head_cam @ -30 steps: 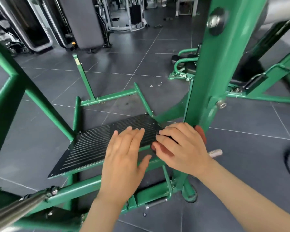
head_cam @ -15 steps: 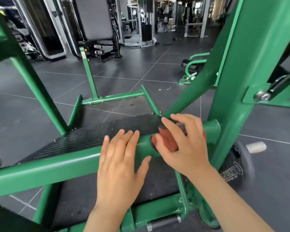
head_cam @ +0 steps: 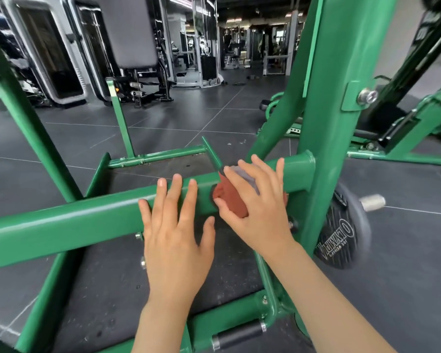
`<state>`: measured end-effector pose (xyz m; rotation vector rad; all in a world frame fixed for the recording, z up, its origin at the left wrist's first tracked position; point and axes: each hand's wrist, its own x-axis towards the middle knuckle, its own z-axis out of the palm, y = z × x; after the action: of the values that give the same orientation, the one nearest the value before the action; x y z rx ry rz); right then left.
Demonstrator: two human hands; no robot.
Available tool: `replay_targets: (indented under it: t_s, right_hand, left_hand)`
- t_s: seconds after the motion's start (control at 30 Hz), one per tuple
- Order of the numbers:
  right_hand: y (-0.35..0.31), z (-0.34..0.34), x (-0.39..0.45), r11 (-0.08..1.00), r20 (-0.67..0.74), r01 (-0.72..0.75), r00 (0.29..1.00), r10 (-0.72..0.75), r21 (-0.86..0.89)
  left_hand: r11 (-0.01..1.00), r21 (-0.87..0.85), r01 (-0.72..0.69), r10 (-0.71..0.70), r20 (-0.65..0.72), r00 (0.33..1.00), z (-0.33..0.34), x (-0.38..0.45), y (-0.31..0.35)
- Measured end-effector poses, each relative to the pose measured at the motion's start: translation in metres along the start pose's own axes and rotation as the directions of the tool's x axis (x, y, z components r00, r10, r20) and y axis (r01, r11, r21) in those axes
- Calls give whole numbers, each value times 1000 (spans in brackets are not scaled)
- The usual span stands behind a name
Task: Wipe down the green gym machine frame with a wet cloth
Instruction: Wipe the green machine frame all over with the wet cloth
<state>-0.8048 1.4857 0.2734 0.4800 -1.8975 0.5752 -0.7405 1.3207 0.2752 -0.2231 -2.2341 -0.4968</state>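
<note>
I look down through the head camera at my two bare hands on a green painted steel gym machine frame (head_cam: 61, 222). A thick round green crossbar (head_cam: 92, 217) of that frame runs from lower left up to the right, where it meets a tall green upright post (head_cam: 323, 138).

My left hand (head_cam: 175, 230) lies flat on the crossbar, palm down, fingers straight and slightly spread, thumb out to the right. It holds nothing.

My right hand (head_cam: 255, 207) is just beside it on the right, pressing a crumpled rust-red and grey cloth (head_cam: 231, 200) against the crossbar near the joint with the post. The fingers are spread and bent over the cloth, the thumb is tucked against its lower left edge, so the hand covers most of the cloth and grips it against the bar. I cannot tell whether the cloth is wet.

To the right of the post, a round black weight plate with raised lettering (head_cam: 341, 233) sits on a silver metal peg (head_cam: 372, 202). Below the crossbar is a dark rubber floor mat (head_cam: 112, 289). Further back stand grey and black gym machines (head_cam: 127, 47) on a dark tiled floor (head_cam: 189, 110).
</note>
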Motion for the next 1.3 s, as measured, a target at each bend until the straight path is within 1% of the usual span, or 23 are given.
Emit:
replay_targets:
  t_s: [0.07,0.13,0.2,0.3,0.37,0.43,0.5,0.57,0.6,0.63,0.7,0.73,0.77,0.83,0.93,1.0,1.03,1.07,1.1,1.13,1.2,1.3]
  right_hand:
    - [1,7,-6,1000,-42,10,999,-9,29]
    - [5,9,-9,998,-51,36,998,-33,47]
    - [16,4,-11,1000,-99,23,995,-21,17]
    - [26,-1,-13,988,-190,-150,971,144,-18]
    - [11,4,-19,974,-203,-225,954,222,9]
    - [-15,14,-27,980,-146,-190,970,196,57]
    - [-31,17,-31,992,-67,-80,994,87,92]
    - [-23,10,-25,998,-54,8,999,-4,69]
    - [-12,5,-22,999,-86,-17,996,20,36]
    - [2,0,-20,994,-142,-111,984,111,13]
    - [29,-10,-16,942,-257,-335,909,327,15]
    - [34,-12,-17,920,-280,-390,882,380,19]
    - [31,-11,-17,912,-282,-409,872,400,26]
    - [11,-2,-17,928,-237,-370,898,371,51]
    - [-23,12,-20,982,-110,-158,979,170,103]
    - [-20,10,-20,993,-50,-2,999,8,116]
    - [-10,7,-18,994,-46,50,998,-46,97]
    - [2,3,-16,996,-61,58,997,-53,73]
    - [12,0,-15,998,-101,17,995,-11,58]
    - [20,-2,-14,997,-152,-56,986,64,59]
    - [20,0,-14,978,-229,-190,951,205,87]
    - [5,8,-14,936,-265,-300,902,342,187]
  left_hand:
    - [1000,-2,-11,11,-12,1000,2,2,-3]
    - [999,21,-34,35,-32,999,4,2,-5]
    - [998,49,-42,44,-34,998,3,1,-6]
    - [995,83,-54,56,-28,998,0,3,-6]
    - [994,98,-58,60,-23,998,0,3,-6]
    - [993,102,-58,61,-28,998,0,3,-5]
    - [992,109,-60,63,-24,998,2,3,-4]
    - [991,121,-63,66,-23,998,3,2,-5]
    - [990,127,-65,69,-28,997,3,2,-6]
    - [989,134,-66,71,-32,997,3,2,-6]
    - [987,146,-62,68,-36,997,4,2,-6]
    - [987,151,-56,62,-35,997,5,2,-5]
    - [987,155,-48,54,-34,998,7,2,-3]
    - [986,167,-25,32,-38,999,10,3,4]
    - [983,185,-4,13,-51,999,16,6,12]
    - [981,196,10,-1,-45,999,18,7,15]
    - [980,196,16,-9,-38,999,19,8,16]
    - [980,196,21,-15,-31,999,18,8,17]
    - [980,197,22,-17,-26,1000,18,9,18]
    - [980,197,22,-18,-22,1000,18,9,18]
    - [982,190,21,-17,-21,1000,19,9,18]
    - [985,170,3,-1,-14,1000,18,10,15]
